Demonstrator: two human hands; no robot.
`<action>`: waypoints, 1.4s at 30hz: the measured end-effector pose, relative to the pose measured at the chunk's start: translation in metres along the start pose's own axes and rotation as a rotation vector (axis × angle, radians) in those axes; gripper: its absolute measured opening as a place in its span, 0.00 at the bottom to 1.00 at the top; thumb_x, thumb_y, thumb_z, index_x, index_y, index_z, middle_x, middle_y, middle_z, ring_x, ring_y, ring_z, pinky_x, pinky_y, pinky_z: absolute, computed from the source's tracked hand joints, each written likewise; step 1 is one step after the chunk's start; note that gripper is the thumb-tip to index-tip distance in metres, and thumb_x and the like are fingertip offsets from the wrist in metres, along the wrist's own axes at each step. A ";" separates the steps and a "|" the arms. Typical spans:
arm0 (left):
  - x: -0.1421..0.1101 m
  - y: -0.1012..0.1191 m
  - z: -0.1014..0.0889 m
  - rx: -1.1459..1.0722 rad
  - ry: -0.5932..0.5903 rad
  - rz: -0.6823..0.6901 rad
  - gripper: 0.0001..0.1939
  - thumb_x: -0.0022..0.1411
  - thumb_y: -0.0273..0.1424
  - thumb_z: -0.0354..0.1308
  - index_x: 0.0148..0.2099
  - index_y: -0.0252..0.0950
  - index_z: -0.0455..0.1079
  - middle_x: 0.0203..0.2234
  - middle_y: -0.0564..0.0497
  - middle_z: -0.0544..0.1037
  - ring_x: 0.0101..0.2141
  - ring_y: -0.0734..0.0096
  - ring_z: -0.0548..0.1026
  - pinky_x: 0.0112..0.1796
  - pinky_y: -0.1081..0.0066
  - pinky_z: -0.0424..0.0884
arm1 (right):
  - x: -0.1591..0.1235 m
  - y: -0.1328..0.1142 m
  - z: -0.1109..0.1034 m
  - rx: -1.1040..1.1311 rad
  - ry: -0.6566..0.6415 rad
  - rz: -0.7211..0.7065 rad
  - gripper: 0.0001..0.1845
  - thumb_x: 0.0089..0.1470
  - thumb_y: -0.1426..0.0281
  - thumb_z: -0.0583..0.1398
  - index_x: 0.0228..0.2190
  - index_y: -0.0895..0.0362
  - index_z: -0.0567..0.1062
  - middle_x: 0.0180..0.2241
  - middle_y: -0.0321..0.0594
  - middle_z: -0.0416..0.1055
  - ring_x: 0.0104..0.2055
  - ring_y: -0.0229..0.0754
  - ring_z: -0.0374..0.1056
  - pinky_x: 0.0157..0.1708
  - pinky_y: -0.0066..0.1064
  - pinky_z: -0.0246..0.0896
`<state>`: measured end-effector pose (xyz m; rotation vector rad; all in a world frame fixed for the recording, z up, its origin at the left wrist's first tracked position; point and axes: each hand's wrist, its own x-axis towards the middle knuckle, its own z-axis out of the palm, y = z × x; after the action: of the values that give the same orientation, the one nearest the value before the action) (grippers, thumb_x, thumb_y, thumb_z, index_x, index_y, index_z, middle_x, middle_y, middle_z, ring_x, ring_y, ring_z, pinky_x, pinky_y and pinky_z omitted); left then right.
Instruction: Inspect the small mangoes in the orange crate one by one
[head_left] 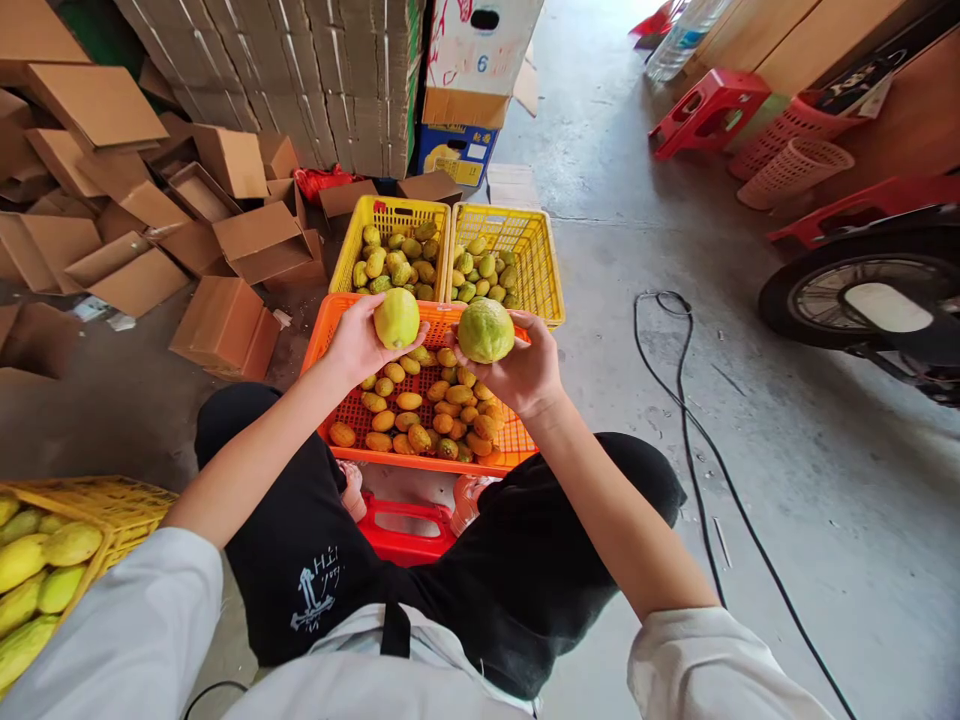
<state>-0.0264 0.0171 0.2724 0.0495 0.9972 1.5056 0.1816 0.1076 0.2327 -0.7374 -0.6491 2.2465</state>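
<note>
My left hand [358, 340] is closed around a yellow-green fruit [397, 318]. My right hand [521, 372] grips a greener round fruit [485, 330]. Both fruits are held side by side above the far rim of an orange crate [319, 345] that holds several orange-yellow fruits. Behind it stand two yellow crates [534, 265] with several green-yellow fruits. I sit with my knees apart around the orange crate.
A yellow crate of larger yellow fruits [45, 570] is at my lower left. Open cardboard boxes [225, 325] lie piled to the left, stacked flat cartons behind. A black cable [686, 420] runs over the concrete floor at right, near a scooter wheel [862, 300] and red stools [709, 110].
</note>
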 end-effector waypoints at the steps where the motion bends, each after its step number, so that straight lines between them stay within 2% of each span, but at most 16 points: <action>1: -0.002 0.000 0.002 0.006 -0.003 0.005 0.14 0.69 0.37 0.68 0.55 0.40 0.78 0.37 0.48 0.86 0.41 0.56 0.88 0.47 0.59 0.88 | 0.000 0.000 0.001 0.011 0.007 0.002 0.19 0.54 0.52 0.71 0.42 0.48 0.77 0.38 0.42 0.85 0.48 0.58 0.84 0.45 0.51 0.88; 5: -0.006 -0.002 0.005 0.033 -0.004 0.022 0.20 0.68 0.39 0.74 0.58 0.41 0.77 0.37 0.51 0.85 0.40 0.62 0.87 0.48 0.64 0.87 | 0.000 0.000 0.001 0.039 0.044 -0.028 0.17 0.58 0.54 0.71 0.44 0.46 0.76 0.37 0.36 0.85 0.42 0.49 0.83 0.46 0.45 0.88; 10: 0.000 -0.006 0.001 0.045 0.011 0.023 0.19 0.67 0.38 0.76 0.56 0.40 0.77 0.35 0.52 0.84 0.38 0.65 0.86 0.45 0.68 0.86 | -0.001 0.001 0.003 -0.023 0.028 -0.014 0.16 0.56 0.57 0.75 0.41 0.46 0.76 0.36 0.36 0.85 0.45 0.54 0.86 0.43 0.48 0.90; 14: 0.003 -0.007 0.000 0.059 0.022 0.041 0.15 0.70 0.39 0.74 0.53 0.40 0.78 0.35 0.52 0.84 0.38 0.65 0.87 0.43 0.70 0.85 | -0.004 0.003 0.009 -0.039 0.008 0.000 0.16 0.57 0.56 0.75 0.40 0.46 0.77 0.37 0.38 0.86 0.48 0.56 0.87 0.46 0.51 0.90; 17: 0.002 -0.004 0.000 0.048 0.026 0.039 0.15 0.70 0.43 0.72 0.52 0.40 0.79 0.34 0.50 0.85 0.40 0.60 0.88 0.43 0.66 0.86 | -0.006 0.002 0.009 -0.036 -0.005 0.007 0.18 0.57 0.53 0.75 0.41 0.46 0.78 0.37 0.40 0.86 0.51 0.59 0.86 0.49 0.57 0.90; 20: 0.001 -0.001 -0.002 0.003 -0.004 0.020 0.18 0.70 0.46 0.68 0.54 0.40 0.80 0.36 0.46 0.86 0.42 0.51 0.89 0.44 0.58 0.88 | -0.005 -0.001 0.004 -0.006 -0.021 0.005 0.19 0.57 0.51 0.73 0.43 0.47 0.78 0.38 0.41 0.86 0.53 0.61 0.85 0.51 0.61 0.89; 23: 0.000 -0.001 -0.003 -0.020 -0.033 0.000 0.19 0.70 0.45 0.65 0.56 0.39 0.80 0.38 0.44 0.87 0.46 0.44 0.89 0.45 0.51 0.89 | -0.002 -0.004 -0.001 0.037 -0.046 -0.003 0.18 0.57 0.54 0.70 0.45 0.48 0.79 0.39 0.41 0.86 0.53 0.61 0.85 0.51 0.63 0.88; 25: -0.001 -0.001 -0.003 -0.018 -0.038 -0.012 0.19 0.70 0.44 0.64 0.57 0.39 0.80 0.39 0.43 0.87 0.47 0.42 0.90 0.45 0.50 0.89 | -0.001 -0.005 -0.001 0.050 -0.055 -0.003 0.17 0.56 0.57 0.69 0.46 0.48 0.79 0.39 0.41 0.86 0.53 0.61 0.85 0.51 0.64 0.88; 27: -0.001 -0.002 -0.001 -0.009 -0.031 -0.025 0.20 0.72 0.44 0.64 0.58 0.38 0.79 0.39 0.44 0.87 0.47 0.43 0.90 0.45 0.52 0.89 | -0.001 -0.004 0.001 0.045 -0.048 -0.009 0.17 0.57 0.57 0.69 0.46 0.48 0.79 0.39 0.42 0.86 0.52 0.61 0.85 0.51 0.63 0.88; 30: -0.002 -0.002 0.001 0.014 -0.002 -0.032 0.21 0.74 0.47 0.65 0.59 0.38 0.79 0.39 0.44 0.86 0.45 0.48 0.90 0.43 0.58 0.89 | -0.004 -0.003 0.004 0.016 -0.003 -0.038 0.17 0.59 0.54 0.69 0.46 0.47 0.80 0.40 0.40 0.86 0.50 0.58 0.85 0.49 0.56 0.89; 35: -0.004 -0.002 0.002 0.059 0.016 0.005 0.24 0.72 0.50 0.71 0.59 0.41 0.78 0.39 0.48 0.85 0.37 0.59 0.88 0.37 0.67 0.87 | -0.005 -0.001 0.005 -0.001 0.057 -0.054 0.18 0.59 0.50 0.71 0.45 0.45 0.79 0.37 0.36 0.84 0.45 0.51 0.84 0.45 0.44 0.89; 39: -0.005 -0.002 0.002 0.091 0.004 0.012 0.20 0.73 0.47 0.71 0.59 0.42 0.78 0.40 0.48 0.85 0.35 0.64 0.87 0.37 0.69 0.85 | -0.002 0.000 0.005 -0.012 0.044 -0.031 0.17 0.59 0.50 0.70 0.42 0.46 0.78 0.37 0.38 0.84 0.48 0.53 0.84 0.42 0.43 0.88; 42: -0.006 -0.003 0.002 0.089 -0.028 0.009 0.20 0.73 0.45 0.70 0.59 0.40 0.78 0.38 0.48 0.85 0.34 0.63 0.87 0.37 0.69 0.86 | -0.001 0.000 0.005 -0.026 0.012 -0.022 0.16 0.60 0.50 0.71 0.41 0.47 0.79 0.37 0.39 0.85 0.49 0.55 0.85 0.45 0.45 0.89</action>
<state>-0.0214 0.0131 0.2748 0.1381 1.0422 1.4650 0.1789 0.1053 0.2364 -0.7524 -0.6790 2.2157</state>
